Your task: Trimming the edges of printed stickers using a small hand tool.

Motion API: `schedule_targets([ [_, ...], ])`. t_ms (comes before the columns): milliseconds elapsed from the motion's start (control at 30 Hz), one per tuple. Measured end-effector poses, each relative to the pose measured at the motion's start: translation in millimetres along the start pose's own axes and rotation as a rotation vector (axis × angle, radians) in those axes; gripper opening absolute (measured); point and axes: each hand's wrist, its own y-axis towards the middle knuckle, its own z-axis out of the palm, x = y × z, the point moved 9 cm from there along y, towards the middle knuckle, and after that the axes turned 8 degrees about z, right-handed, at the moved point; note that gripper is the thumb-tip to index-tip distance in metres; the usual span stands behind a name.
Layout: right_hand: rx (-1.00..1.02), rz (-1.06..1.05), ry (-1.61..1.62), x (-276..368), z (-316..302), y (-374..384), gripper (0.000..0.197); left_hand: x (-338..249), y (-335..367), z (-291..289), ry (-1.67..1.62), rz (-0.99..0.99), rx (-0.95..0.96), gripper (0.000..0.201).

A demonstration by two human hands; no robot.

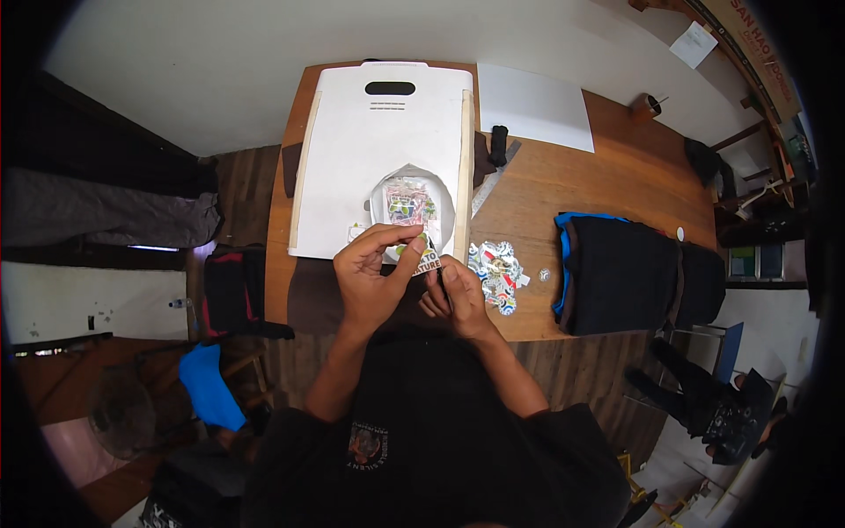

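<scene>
A small printed sticker (427, 262), white with green and dark lettering, is held up between both hands over the front edge of the white panel (352, 150). My left hand (374, 277) pinches its upper left side between thumb and fingers. My right hand (464, 301) is closed at its lower right edge, fingers curled. A thin dark thing shows by the right fingers, too small to name. Just beyond the hands, a round whitish dish or opening (450, 204) in the panel contains printed sticker pieces (407, 202). More colourful round stickers (500, 277) lie in a pile to the right.
The wooden table (616, 167) carries a white sheet (537, 106), a metal ruler (497, 176), a small black object (499, 145) and a brown cup (647, 106). Folded dark clothes (620, 275) are stacked at the right. Behind the table stands a wall (264, 62).
</scene>
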Motion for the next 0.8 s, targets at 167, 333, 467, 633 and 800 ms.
schedule_targets([
  [167,-0.018,0.007,0.02,-2.0,1.7,-2.6,0.034,-2.8,-2.8,-0.2,0.001,0.007,-0.002,0.02],
  [333,0.005,-0.064,0.061,5.3,5.8,-8.6,0.034,-7.7,-5.9,6.4,-0.023,0.044,0.079,0.02],
  [467,-0.069,-0.015,0.01,0.8,0.8,-13.9,0.034,-5.9,-9.3,-0.9,-0.037,0.007,0.013,0.02],
  [633,-0.034,-0.097,0.086,2.6,10.1,-17.7,0.035,-3.0,-12.4,1.1,-0.08,-0.033,0.107,0.019],
  [800,-0.099,-0.015,0.041,-11.7,20.2,-10.8,0.035,-0.3,-13.0,-19.5,-0.17,-0.109,-0.001,0.019],
])
